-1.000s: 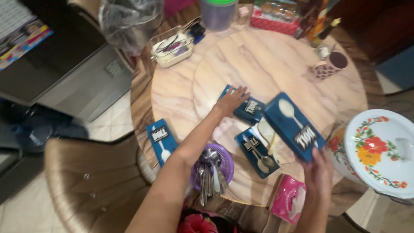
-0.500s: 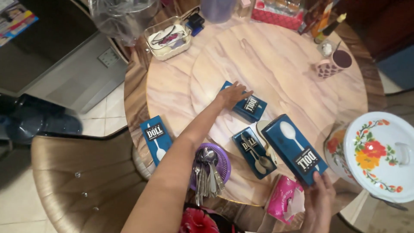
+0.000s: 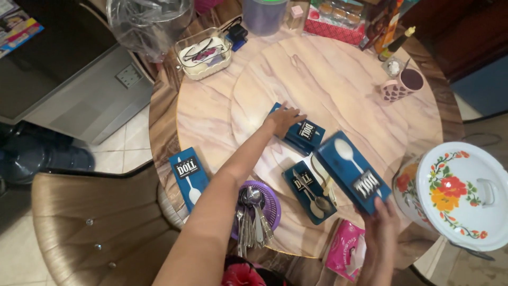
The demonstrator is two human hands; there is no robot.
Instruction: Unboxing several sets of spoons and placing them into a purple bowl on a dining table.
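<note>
Left hand (image 3: 283, 119) reaches out across the round marble-pattern table (image 3: 338, 74), palm down, fingers spread flat on a small dark-blue cardboard spoon box (image 3: 302, 133) near the table's middle. Grip there is wide, resting on the box's left end, not wrapped round it.

Right hand (image 3: 382, 225) at the table's near edge, grip closed on the lower end of a larger dark-blue box with a white spoon picture (image 3: 353, 170). That box is tilted, its far end raised over the table, just beside the small one.

Under and left of the big box: an open dark-blue box tray (image 3: 307, 191) lying flat with metal spoons in it. Left of that, a purple round plastic basket (image 3: 267, 204) at the table edge with a bunch of loose metal spoons (image 3: 251, 222) hanging over it. Another flat dark-blue spoon box (image 3: 188, 177) sits at the left rim, well apart from both hands.

Pink plastic packet (image 3: 346, 249) just left of the right hand. White enamel lid with red flowers (image 3: 465, 193) on a matching pot at right. Pink patterned mug (image 3: 399, 87) at far right of the table, clear plastic container (image 3: 203, 53) at far left. Brown padded chair (image 3: 90, 222) below left.
</note>
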